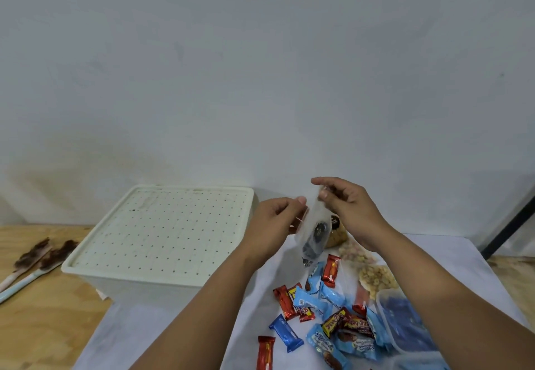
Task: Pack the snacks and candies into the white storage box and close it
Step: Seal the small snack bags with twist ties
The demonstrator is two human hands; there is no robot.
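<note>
While the white storage box [162, 242] sits lidded at the counter's [43, 329] left, you hold a clear pouch [314, 233] of dark candies, perhaps, above the snack pile [324, 311]: your left hand [273, 222] pinches its left edge, your right hand [347, 210] its top, fingers curled round the plastic.

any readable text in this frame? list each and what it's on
"beng-beng": upside down on the red and yellow wrappers near the right of the pile.
Light blue wrappers: white lettering, too blurred to read.
Clear bag in both hands: dark round label, unreadable.
White storage box: no text.
</note>
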